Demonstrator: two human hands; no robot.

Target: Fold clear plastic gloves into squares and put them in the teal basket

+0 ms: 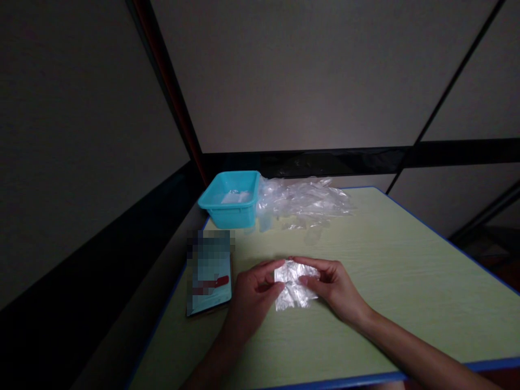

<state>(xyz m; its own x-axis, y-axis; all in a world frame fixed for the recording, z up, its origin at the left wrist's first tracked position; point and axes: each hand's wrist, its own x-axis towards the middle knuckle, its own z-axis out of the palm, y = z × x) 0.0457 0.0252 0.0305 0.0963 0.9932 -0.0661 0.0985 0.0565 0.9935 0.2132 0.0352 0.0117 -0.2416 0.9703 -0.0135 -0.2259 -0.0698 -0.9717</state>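
A small, shiny, crinkled plastic sheet (296, 295) is held between my two hands, just over the table. My left hand (255, 295) pinches its left edge between thumb and fingers. On the opposite side, my right hand (331, 284) grips it with the thumb on the near face and the fingers along the far edge. Whether the sheet is a folded bag or a single layer, I cannot tell. Beyond my hands lies a loose heap of clear plastic bags (309, 197).
A turquoise plastic basket (231, 216) with some clear or whitish plastic inside stands at the table's far left corner. A tablet-like device (215, 298), partly blurred out, lies left of my left hand. The pale table (406, 271) has a blue edge and meets panelled walls.
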